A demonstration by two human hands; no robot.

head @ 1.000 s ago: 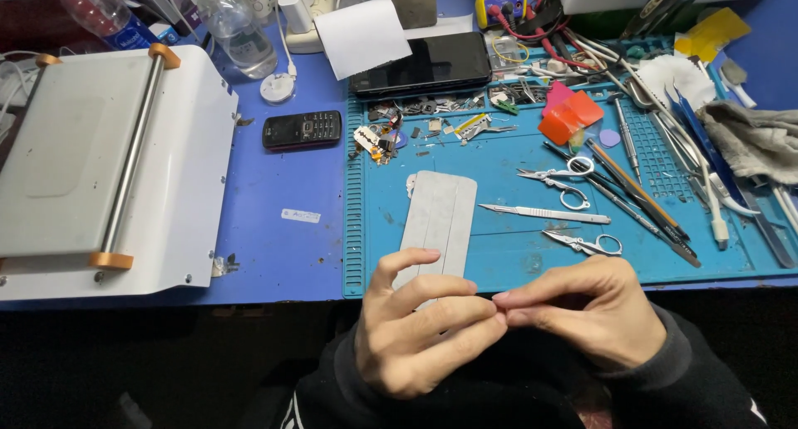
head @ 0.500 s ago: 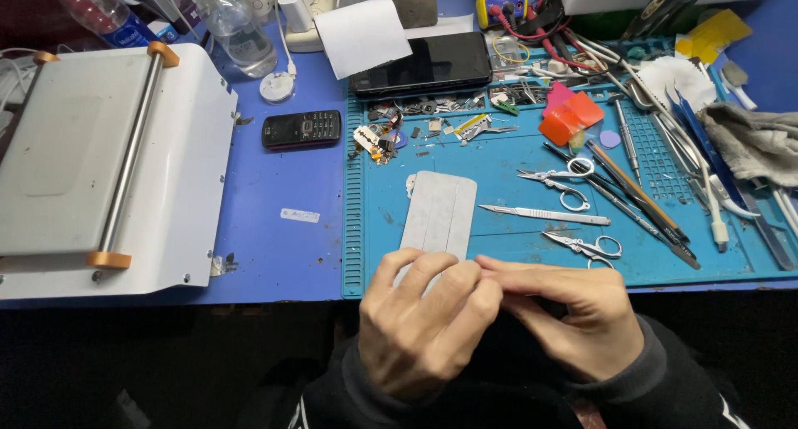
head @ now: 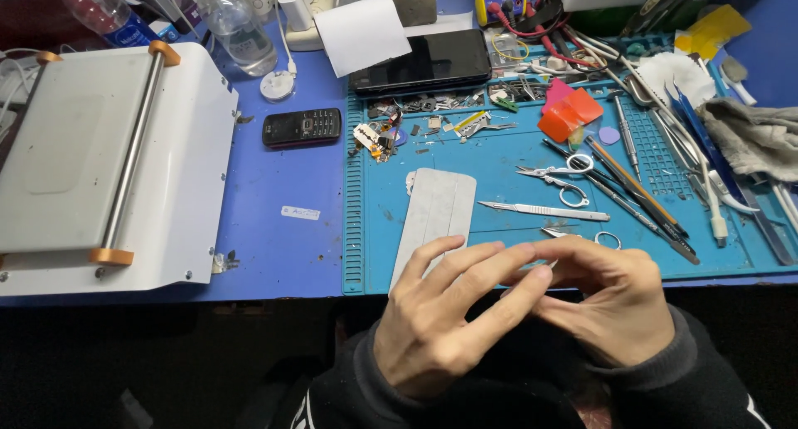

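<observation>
Grey flat panel [head: 436, 217] just beyond left hand [head: 440, 321], long axis running away; right hand [head: 611, 300] fingertips pinched against left's, contents hidden.

Table [head: 291, 246]: matt blue, smooth. Work mat [head: 507, 250]: teal, rubbery-looking, matt, ribbed at its edge. Grey plate [head: 436, 217] on the mat: dull brushed-metal look w/ faint lines. Scalpel [head: 544, 211] & scissors [head: 553, 173]: bare shiny metal. White machine [head: 191, 163]: smooth painted surface, satin metal rod, orange plastic end caps. Smartphone [head: 424, 61]: glossy black glass. Small keypad phone [head: 302, 127]: black plastic. Bottle [head: 233, 26]: clear plastic. Rag [head: 752, 134]: grey cloth, rumpled. Sleeves [head: 665, 371]: dark soft knit.
</observation>
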